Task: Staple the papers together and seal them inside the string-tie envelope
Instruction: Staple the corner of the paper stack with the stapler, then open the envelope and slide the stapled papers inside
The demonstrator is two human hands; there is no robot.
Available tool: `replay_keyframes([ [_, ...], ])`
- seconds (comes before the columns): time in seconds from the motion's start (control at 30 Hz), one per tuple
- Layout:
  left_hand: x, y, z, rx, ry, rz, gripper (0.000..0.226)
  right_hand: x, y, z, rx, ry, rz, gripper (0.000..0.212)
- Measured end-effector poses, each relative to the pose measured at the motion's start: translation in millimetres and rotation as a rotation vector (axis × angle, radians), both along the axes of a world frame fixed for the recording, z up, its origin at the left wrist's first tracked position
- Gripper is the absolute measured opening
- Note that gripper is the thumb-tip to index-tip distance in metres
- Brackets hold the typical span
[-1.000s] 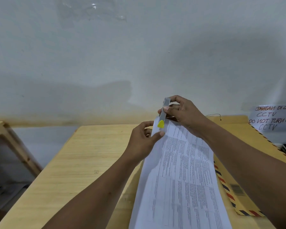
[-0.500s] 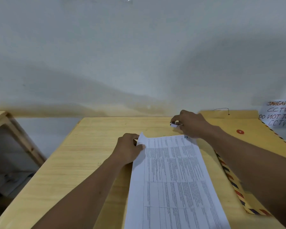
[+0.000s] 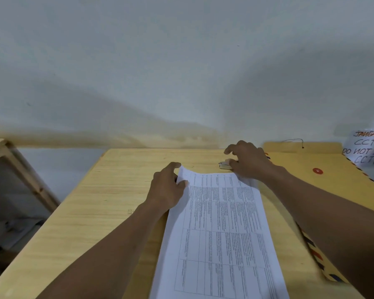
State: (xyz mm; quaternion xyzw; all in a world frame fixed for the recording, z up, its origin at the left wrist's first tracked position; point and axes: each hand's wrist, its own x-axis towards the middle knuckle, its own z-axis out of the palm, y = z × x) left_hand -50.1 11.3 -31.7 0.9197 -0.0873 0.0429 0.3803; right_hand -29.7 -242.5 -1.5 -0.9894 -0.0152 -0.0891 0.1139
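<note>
Both hands were seen at the far end of the papers (image 3: pixel 220 229): the left hand (image 3: pixel 166 190) pinched the raised far-left corner between thumb and fingers, while the right hand (image 3: pixel 247 161) was spread loosely over the stapler (image 3: pixel 225 165), thumb touching it, with no firm grip visible. The stapler lay flat on the table (image 3: pixel 95 212), just beyond the sheets' far edge. The papers' long axis ran from the body toward the wall. The envelope (image 3: pixel 333 182) lay to the right, partly under the right forearm, so the right hand was judged nearer for reaching it.
</note>
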Motion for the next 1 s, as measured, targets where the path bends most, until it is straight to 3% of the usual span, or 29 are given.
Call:
replay_keyframes([
  [0.2, -5, 4, 0, -0.001, -0.136, 0.056, 0.047, -44, -5, 2, 0.274, -0.032, -0.021, 0.021],
  [0.37, -9, 8, -6, 0.064, -0.075, 0.084, 0.051, -78, -9, -25, 0.138, 0.154, 0.014, 0.037],
  [0.43, -13, 1, -7, 0.136, -0.059, 0.094, 0.052, -86, -5, -33, 0.083, 0.125, -0.001, 0.042],
  [0.57, -24, -20, 4, 0.313, -0.091, 0.107, 0.058, -97, -12, -24, 0.163, 0.023, -0.097, 0.038],
  [0.77, -34, -85, 23, 0.239, -0.212, -0.167, 0.054, -122, -68, 4, 0.046, 0.215, -0.359, 0.057],
  [0.9, -45, -141, 23, 0.204, -0.146, -0.418, 0.051, -148, -95, -1, 0.017, 0.309, -0.433, 0.064],
  [1.0, -54, -179, 19, 0.274, -0.046, -0.474, 0.053, -164, -106, -10, -0.004, 0.275, -0.437, 0.062],
])
